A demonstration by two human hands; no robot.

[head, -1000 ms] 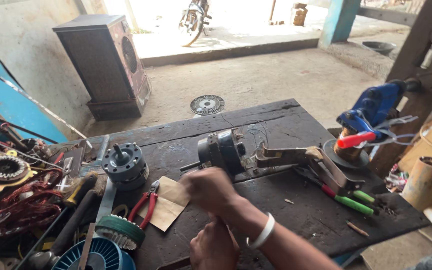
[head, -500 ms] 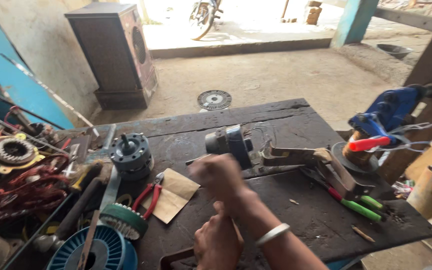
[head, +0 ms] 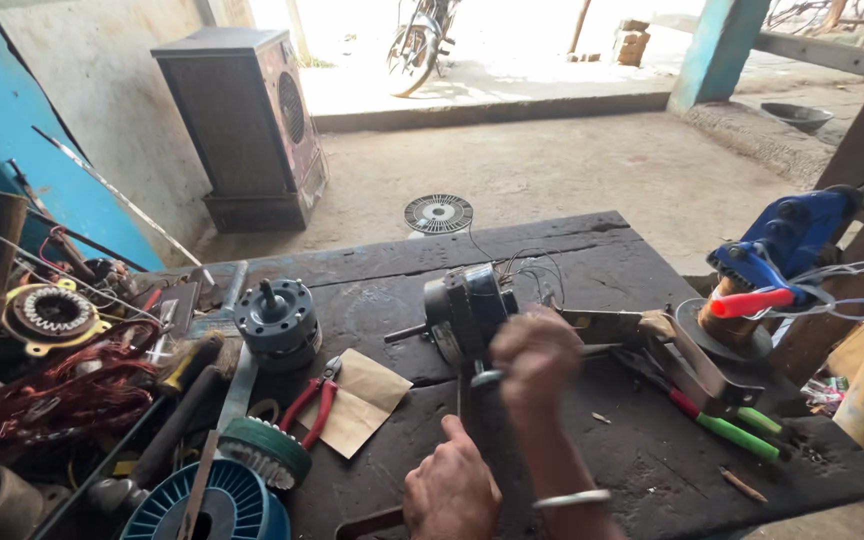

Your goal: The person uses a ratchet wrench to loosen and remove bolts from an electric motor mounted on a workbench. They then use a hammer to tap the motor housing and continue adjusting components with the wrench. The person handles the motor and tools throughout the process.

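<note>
At the dark wooden workbench (head: 592,250), your right hand (head: 535,352) closes around a small metal tool at the grey electric motor (head: 467,308) lying mid-table, while your left hand (head: 449,492), fingers curled shut, presses the near edge to steady you.

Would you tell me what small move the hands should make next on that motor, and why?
Probably keep the right hand steadying the small electric motor while the left hand brings its thin tool up to the housing. The motor sits tipped on the dark wooden bench with loose wires above it, so it looks likely to roll if released.
</note>
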